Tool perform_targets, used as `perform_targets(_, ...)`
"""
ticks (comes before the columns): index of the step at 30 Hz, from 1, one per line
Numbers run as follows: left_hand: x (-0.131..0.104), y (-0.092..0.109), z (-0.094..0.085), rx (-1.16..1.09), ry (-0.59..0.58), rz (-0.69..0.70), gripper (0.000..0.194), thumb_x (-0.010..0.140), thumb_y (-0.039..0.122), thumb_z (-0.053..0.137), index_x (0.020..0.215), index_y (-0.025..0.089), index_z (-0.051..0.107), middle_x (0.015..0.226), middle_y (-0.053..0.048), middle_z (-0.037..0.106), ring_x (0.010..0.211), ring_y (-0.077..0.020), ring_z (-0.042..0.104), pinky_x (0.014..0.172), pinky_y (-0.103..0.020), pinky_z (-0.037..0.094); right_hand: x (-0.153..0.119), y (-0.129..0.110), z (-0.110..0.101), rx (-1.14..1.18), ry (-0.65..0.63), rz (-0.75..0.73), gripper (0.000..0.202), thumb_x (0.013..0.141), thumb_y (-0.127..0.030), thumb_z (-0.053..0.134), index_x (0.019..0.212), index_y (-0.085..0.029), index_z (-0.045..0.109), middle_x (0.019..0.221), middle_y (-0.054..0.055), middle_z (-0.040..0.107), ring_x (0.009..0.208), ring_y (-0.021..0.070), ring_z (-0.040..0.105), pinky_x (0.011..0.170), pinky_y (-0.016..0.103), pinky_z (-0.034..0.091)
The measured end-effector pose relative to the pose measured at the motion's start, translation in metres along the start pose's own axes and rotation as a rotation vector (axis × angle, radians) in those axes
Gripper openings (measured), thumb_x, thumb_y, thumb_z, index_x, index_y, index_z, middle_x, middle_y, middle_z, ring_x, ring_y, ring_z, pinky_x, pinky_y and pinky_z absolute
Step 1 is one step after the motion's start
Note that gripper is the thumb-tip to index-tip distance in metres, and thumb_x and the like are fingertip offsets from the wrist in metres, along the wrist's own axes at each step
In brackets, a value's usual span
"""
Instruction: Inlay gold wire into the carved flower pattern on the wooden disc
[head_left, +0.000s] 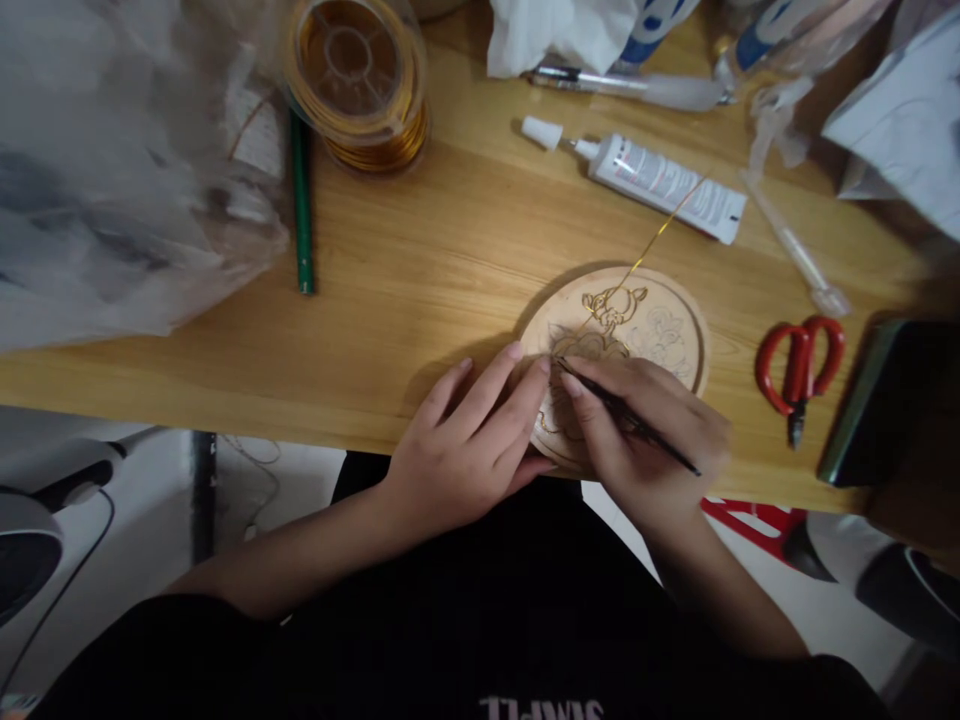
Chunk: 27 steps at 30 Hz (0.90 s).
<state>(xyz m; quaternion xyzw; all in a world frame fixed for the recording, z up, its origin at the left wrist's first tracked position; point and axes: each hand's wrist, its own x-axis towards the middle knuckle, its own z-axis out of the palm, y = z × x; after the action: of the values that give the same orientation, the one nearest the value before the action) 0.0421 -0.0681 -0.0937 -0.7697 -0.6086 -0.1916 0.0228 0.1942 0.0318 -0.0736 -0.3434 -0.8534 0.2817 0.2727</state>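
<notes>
A round wooden plate [694, 300] with a raised rim lies at the table's front edge. Its face carries a pencil-drawn flower pattern, partly outlined in gold wire. One loose gold wire [660, 232] rises from the pattern toward the upper right. My left hand [465, 440] rests with fingers stretched and apart, its fingertips on the plate's left side and the thumb by the lower rim. Pinched in my right hand [637, 430] are slim dark tweezers [660, 440], their tip down on the drawing beside my left index finger. Both hands cover the plate's lower part.
A spool of gold wire [390, 150] and a green pencil [301, 220] stand left, beside a plastic bag [127, 170]. Behind the plate lie a glue tube [667, 185], its white cap [541, 132] and a pen [585, 80]. Red-handled scissors [799, 370] and a phone [885, 400] lie right.
</notes>
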Motion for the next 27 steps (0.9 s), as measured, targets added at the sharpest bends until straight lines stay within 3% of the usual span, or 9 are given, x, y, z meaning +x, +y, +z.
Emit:
perform_targets(18,-0.001,-0.001,0.000,0.003,-0.006,0.012,0.056,0.105,0.046,0.035,0.132,0.002,0.059,0.137,-0.010,0.062,0.127,-0.0300,0.057,0.095,-0.042,0.047,-0.007,-0.012,0.008,-0.109,0.073,0.073,0.024,0.082,-0.009,0.071,0.104,-0.019,0.072,0.094,0.004,0.077,0.084,0.0162,0.073,0.080,0.029,0.060)
perform_targets(22,-0.001,-0.001,0.000,0.008,-0.010,0.012,0.056,0.105,0.047,0.035,0.131,0.003,0.060,0.137,-0.010,0.062,0.127,-0.0295,0.057,0.096,-0.041,0.048,-0.008,-0.007,0.003,-0.114,0.018,0.023,0.027,0.084,-0.011,0.070,0.108,-0.023,0.070,0.096,0.003,0.077,0.084,0.0182,0.073,0.078,0.032,0.061)
perform_targets(27,-0.001,-0.002,-0.001,0.012,-0.020,0.016,0.055,0.104,0.047,0.038,0.127,0.004,0.063,0.138,-0.012,0.062,0.127,-0.0300,0.057,0.096,-0.041,0.048,-0.002,0.001,-0.005,-0.173,-0.064,-0.158,0.036,0.083,-0.011,0.070,0.116,-0.023,0.066,0.095,0.002,0.076,0.083,0.0177,0.073,0.074,0.031,0.062)
